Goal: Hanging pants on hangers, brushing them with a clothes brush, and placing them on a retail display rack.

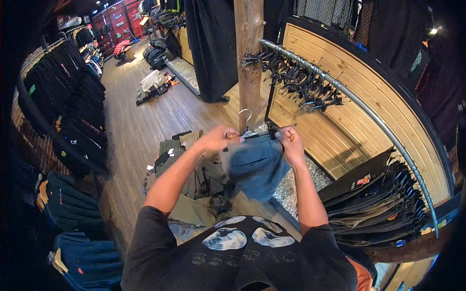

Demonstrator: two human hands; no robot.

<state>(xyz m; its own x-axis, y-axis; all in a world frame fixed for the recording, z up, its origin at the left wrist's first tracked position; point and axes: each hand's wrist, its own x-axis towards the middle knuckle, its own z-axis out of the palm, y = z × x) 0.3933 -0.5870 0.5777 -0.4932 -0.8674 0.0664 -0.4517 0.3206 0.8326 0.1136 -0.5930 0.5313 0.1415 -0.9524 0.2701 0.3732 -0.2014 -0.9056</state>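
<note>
A pair of blue-grey trousers (257, 165) hangs in front of me from a black clip hanger (250, 134) with a silver hook. My left hand (219, 139) is closed at the left end of the waistband, fingers pinched by the hanger bar. At the right end, my right hand (291, 145) pinches the hanger's clip and the waistband corner. Below and left of the trousers, a pile of folded olive and dark garments (199, 179) lies on the floor, partly hidden by my left arm and the trousers.
A curved metal rail (369, 114) on the right carries bunched empty black hangers (303, 82) and, lower down, dark trousers (374, 203). A wooden post (250, 63) stands straight ahead. Racks of dark clothes (58, 82) line the left. More clothing piles (154, 86) lie on the wooden floor beyond.
</note>
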